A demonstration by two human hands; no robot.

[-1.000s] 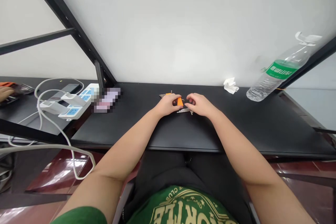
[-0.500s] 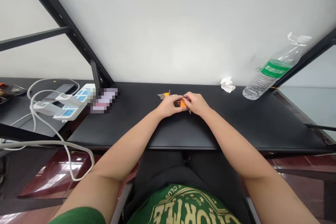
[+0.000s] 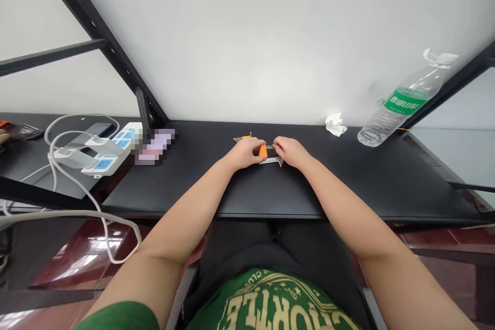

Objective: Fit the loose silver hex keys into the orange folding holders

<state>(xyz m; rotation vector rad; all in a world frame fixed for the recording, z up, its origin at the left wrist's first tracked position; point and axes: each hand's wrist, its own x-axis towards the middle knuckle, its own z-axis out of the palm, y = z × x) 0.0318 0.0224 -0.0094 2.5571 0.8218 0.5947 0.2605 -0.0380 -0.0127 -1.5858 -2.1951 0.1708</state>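
Note:
Between thumb and fingers my left hand [image 3: 245, 153] grips an orange hex key holder [image 3: 263, 151] just above the black desk. Bent metal hex keys [image 3: 274, 160] stick out of it to the right. My right hand [image 3: 291, 151] pinches a thin metal hex key [image 3: 269, 147] at the holder's far side; its end is hidden by the fingers. Behind my left hand lies a second orange holder with metal keys [image 3: 240, 139], partly covered by that hand.
A crumpled white tissue [image 3: 335, 124] and a clear bottle with a green label [image 3: 402, 103] stand at the right. To the left are a blurred-out flat object [image 3: 157, 147], a white power strip [image 3: 114, 149] with plugs and looped white cables. A black frame post [image 3: 143, 108] rises at the desk's left.
My hands have moved slightly apart, the left one going left with the holder. More of the hex keys shows between them, and my right fingers have come off the orange part.

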